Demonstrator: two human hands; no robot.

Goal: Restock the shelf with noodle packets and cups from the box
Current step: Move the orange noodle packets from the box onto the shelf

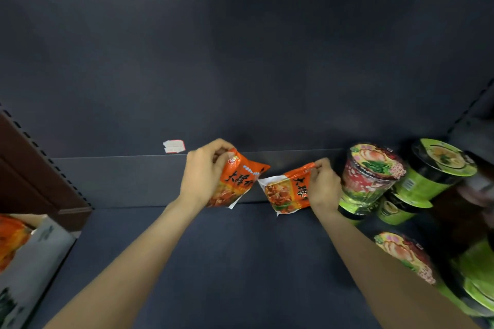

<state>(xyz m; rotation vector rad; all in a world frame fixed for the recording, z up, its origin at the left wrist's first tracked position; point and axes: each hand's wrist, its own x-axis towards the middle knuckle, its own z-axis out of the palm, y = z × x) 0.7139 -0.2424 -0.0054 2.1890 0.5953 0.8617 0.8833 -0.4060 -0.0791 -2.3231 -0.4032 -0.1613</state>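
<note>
Hands (203,176) (323,187) gripping orange packets (238,181) (287,192) over shelf edge (133,207).

Head view, downward, close over shelf (240,262)

I'm at a shop shelf (149,181): dark metal boards, with slotted uprights (50,160) far off to the side of my left hand (203,173). A small price label (174,146) sticks to the back panel just beyond that hand. Beside my right hand (324,185), noodle cups (373,173) stand stacked (identical ones, like stock for sale).
</note>
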